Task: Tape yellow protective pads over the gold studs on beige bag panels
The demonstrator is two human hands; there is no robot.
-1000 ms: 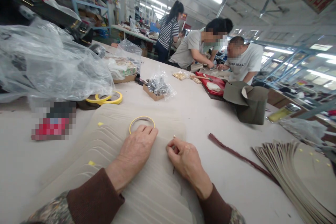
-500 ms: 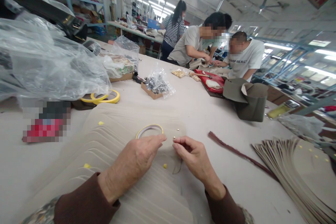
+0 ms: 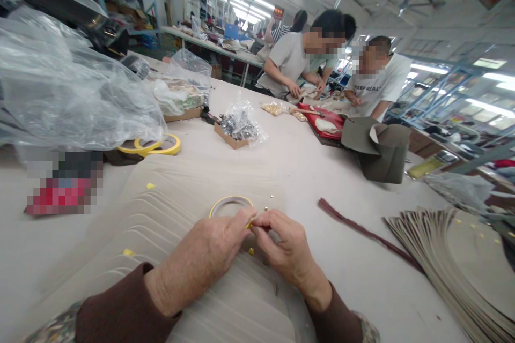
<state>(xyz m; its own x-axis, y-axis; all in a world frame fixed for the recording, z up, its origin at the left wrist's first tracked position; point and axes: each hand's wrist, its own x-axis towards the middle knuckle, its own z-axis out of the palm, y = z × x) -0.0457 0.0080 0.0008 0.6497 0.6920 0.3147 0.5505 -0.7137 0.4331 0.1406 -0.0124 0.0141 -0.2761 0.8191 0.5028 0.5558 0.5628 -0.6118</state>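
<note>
My left hand [image 3: 215,241] is closed on a thin roll of yellow tape [image 3: 231,198], whose ring stands up beyond my fingers. My right hand [image 3: 287,246] meets it at the fingertips, thumb and forefinger pinched at the tape's edge; the end of the tape is too small to make out. Under both hands lies a fanned spread of beige sheet pieces [image 3: 161,220], with small yellow tape bits [image 3: 127,252] stuck on some. Two tiny gold-coloured metal parts [image 3: 266,208] sit just beyond my right fingertips.
More yellow tape rolls [image 3: 171,144] lie at the left beside a heap of clear plastic [image 3: 80,86]. A small box of metal parts [image 3: 237,128] stands ahead. A brown cord bundle [image 3: 362,233] and a stack of pieces [image 3: 426,257] lie right. Co-workers [image 3: 289,59] work across the table.
My right hand has moved left and in to the tape roll, its fingertips now meeting my left hand's. The left hand still holds the roll. The co-workers' hands have moved apart.
</note>
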